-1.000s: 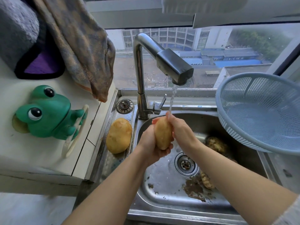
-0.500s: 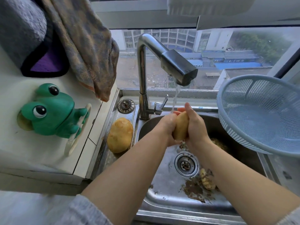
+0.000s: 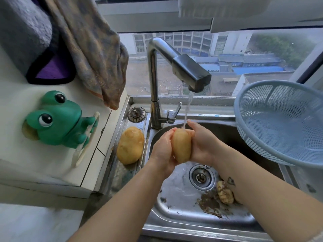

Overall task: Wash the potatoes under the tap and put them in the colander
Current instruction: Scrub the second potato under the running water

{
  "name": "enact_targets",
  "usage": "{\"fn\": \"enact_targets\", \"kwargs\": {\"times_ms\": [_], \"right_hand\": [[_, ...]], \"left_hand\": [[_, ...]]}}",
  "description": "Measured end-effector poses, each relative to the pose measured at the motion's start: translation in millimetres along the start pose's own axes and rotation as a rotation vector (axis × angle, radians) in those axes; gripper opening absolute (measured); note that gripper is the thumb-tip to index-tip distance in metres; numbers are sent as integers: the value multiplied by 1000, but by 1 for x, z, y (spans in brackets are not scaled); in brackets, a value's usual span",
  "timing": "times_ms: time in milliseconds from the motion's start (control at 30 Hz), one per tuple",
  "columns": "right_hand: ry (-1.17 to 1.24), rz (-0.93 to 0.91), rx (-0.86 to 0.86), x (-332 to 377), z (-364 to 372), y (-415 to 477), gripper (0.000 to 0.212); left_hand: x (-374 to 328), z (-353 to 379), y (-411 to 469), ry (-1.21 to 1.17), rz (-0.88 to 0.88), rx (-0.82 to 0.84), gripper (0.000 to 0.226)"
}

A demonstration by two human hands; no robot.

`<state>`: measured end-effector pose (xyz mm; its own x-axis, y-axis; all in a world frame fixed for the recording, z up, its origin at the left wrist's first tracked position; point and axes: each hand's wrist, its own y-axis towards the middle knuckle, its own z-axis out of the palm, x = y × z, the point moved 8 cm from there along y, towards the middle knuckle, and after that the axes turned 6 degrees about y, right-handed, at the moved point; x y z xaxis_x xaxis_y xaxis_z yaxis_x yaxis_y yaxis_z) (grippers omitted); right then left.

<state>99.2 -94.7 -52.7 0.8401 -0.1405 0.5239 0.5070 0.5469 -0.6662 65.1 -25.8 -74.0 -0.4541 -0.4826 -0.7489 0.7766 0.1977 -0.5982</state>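
Note:
A yellow potato (image 3: 181,145) stands upright between my two hands over the steel sink (image 3: 183,213). My left hand (image 3: 163,151) cups its left side and my right hand (image 3: 201,142) cups its right side. Water runs from the tap (image 3: 190,72) onto the top of the potato. A second, larger potato (image 3: 130,147) lies on the sink's left ledge. A small dirty potato (image 3: 225,193) lies in the basin beside my right forearm. The pale blue colander (image 3: 279,123) sits tilted on the sink's right edge and holds nothing.
A green frog-shaped holder (image 3: 57,119) stands on the white counter to the left. A cloth (image 3: 90,49) hangs above the counter's corner. A sink plug (image 3: 136,114) rests behind the ledge potato. Dirt lies near the drain (image 3: 201,177). A window runs behind the tap.
Both hands have turned the potato under the stream, so more of its front shows between them now. The hands sit a little lower than half a second ago.

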Motion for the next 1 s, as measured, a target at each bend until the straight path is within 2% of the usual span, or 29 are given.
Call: {"fn": "enact_targets", "kwargs": {"times_ms": [67,133,267,367,433,500,600,700,867,1000], "right_hand": [[-11,16,41,-2,7,-1,40],[-39,-11,13,0,5,-1,35],[-230,-197,-27,21,7,-8,18],[-561,-358,-37,32,9,-16,30],[-846,-522,-27,39,13,-25,27],[-991,-602,39,39,15,-31,30],[-1011,-554,157,30,9,-28,56],[-1057,-595,118,32,9,-23,72],[-1139,-783,-34,55,29,-31,51],[-1014,-843,-86,68,23,-39,52]], "left_hand": [[1,-2,-3,-41,-16,25,38],[-1,-5,-6,-70,-8,21,40],[-6,-4,-16,-147,16,16,37],[-4,3,-21,-217,18,47,32],[1,5,-21,-270,-11,68,32],[5,4,-21,-284,-42,78,34],[8,5,-22,-271,-69,119,38],[3,8,-20,-250,-46,118,38],[-25,5,-12,-263,81,63,36],[-35,13,-18,-196,114,73,35]]}}
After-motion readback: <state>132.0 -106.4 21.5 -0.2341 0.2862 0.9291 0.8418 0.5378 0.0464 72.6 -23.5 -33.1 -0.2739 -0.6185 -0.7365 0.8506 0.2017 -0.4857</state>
